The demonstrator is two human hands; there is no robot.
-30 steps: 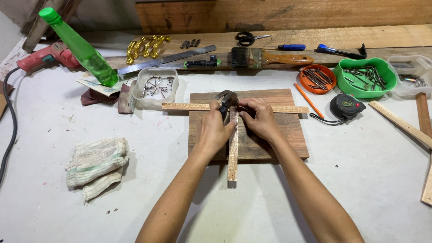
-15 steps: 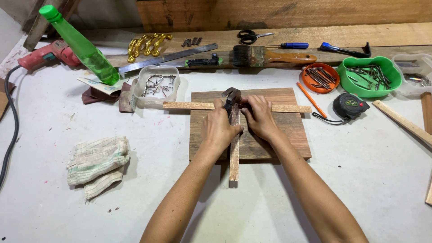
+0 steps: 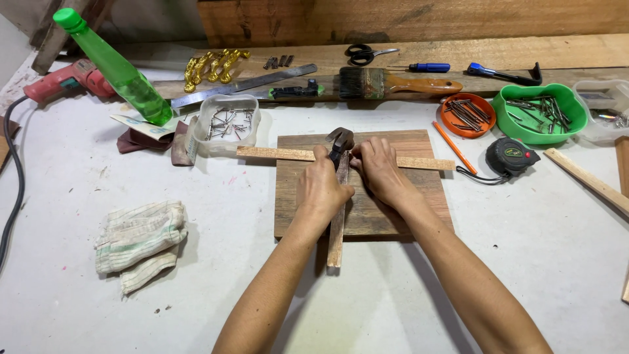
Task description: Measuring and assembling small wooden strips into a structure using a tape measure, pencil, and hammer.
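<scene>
Two thin pale wood strips form a cross on a brown board (image 3: 393, 210) that lies flat on the white bench (image 3: 229, 282); the cross strip (image 3: 275, 153) runs left to right over the board's far part, both ends past its edges; the long strip (image 3: 337, 233) runs toward the person and juts off the board's near edge; both strips are narrow, light tan and rough-grained; the left hand (image 3: 322, 191) is closed on a dark metal tool (image 3: 340, 140), seemingly pincers, whose head stands at the crossing; the right hand (image 3: 379, 172) sits just beside it, fingers bent down onto the joint and touching the tool's side; the two hands are close together, thumbs nearly meeting; what lies under the fingers is hidden; left of the board stands a clear tub of nails (image 3: 228, 123), a green bottle (image 3: 118, 72) leans beyond it, and folded gloves (image 3: 139, 239) lie nearer; right of the board lie an orange pencil (image 3: 453, 147) and a black tape measure (image 3: 511, 156); farther back are an orange dish (image 3: 466, 114) and a green bowl (image 3: 532, 113), both with nails, a brush (image 3: 393, 84) and scissors (image 3: 364, 54)
</scene>
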